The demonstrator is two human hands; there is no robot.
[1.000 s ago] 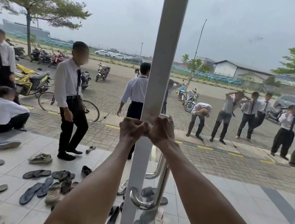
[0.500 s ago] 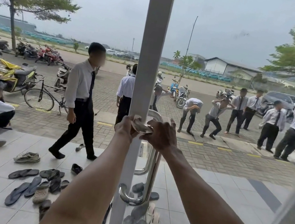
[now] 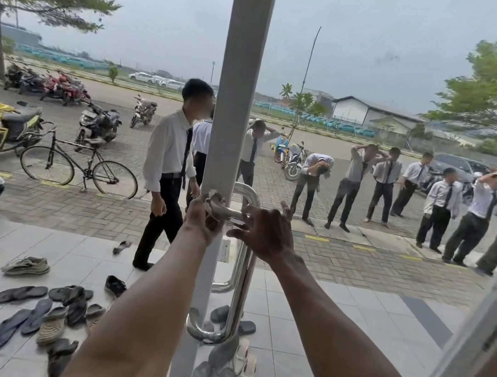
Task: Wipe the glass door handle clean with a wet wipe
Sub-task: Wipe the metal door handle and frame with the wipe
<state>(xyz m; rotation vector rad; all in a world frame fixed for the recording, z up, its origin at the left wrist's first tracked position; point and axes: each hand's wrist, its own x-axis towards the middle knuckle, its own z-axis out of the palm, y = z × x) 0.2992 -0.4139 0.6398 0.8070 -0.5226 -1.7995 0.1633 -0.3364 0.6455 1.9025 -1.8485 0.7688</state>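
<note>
Outside through the glass: grey sky, trees at both edges, a brick-paved yard (image 3: 359,267) with parked motorbikes, one bicycle (image 3: 78,168) at left. Row of people in white shirts and dark trousers (image 3: 437,201) lined up across the right half, several with hands on their heads; one more walking (image 3: 170,174) just left of the door frame; one seated at the far left edge. Pale tiled porch (image 3: 333,319) nearer in, littered with sandals and shoes (image 3: 30,309), mostly at lower left and at the foot of the frame.

Dead centre, white door frame (image 3: 239,87), running top to bottom. Fixed to it, glass door handle (image 3: 238,286): polished steel tube, bent at top and bottom, standing upright just right of the frame; a matching one visible behind the glass.

Two bare forearms reaching up from the bottom edge. Left hand (image 3: 202,216) clenched around the handle's upper horizontal stub, right at the frame, pinching a scrap of white wet wipe (image 3: 215,197) against the metal. Right hand (image 3: 266,233) just beside it, fingers (image 3: 243,219) curled loosely onto the same stub near the top bend, thumb raised, not fully closed.
</note>
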